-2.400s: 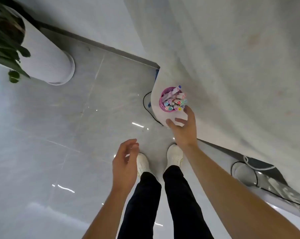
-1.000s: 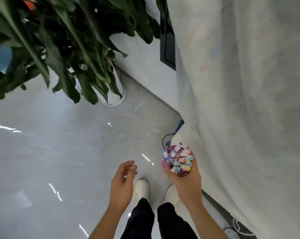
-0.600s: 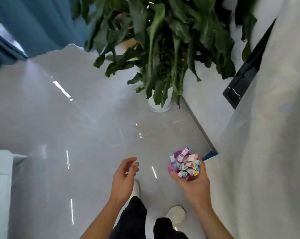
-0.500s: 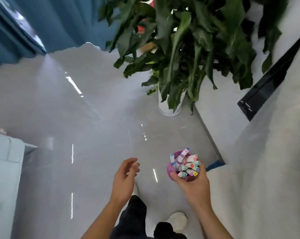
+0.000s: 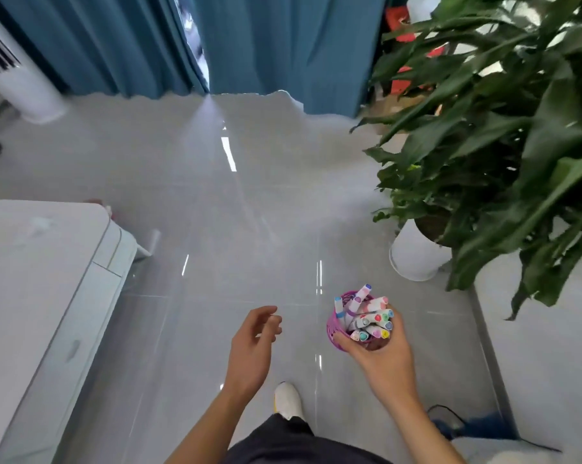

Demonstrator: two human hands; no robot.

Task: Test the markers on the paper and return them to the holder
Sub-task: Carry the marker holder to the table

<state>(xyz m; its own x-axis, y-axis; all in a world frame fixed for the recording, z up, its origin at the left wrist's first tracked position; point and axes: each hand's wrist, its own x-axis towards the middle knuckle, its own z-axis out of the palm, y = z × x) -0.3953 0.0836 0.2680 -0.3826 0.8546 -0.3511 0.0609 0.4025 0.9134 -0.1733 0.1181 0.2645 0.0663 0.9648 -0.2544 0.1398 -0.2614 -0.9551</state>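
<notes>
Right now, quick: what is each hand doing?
Left hand: open, fingers loosely curled, holding nothing.
Right hand: gripping the round pink mesh holder full of pastel-capped markers.

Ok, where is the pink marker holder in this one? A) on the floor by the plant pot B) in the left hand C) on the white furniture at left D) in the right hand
D: the right hand grips the pink holder, full of markers, above the floor; the left hand holds nothing.
</notes>
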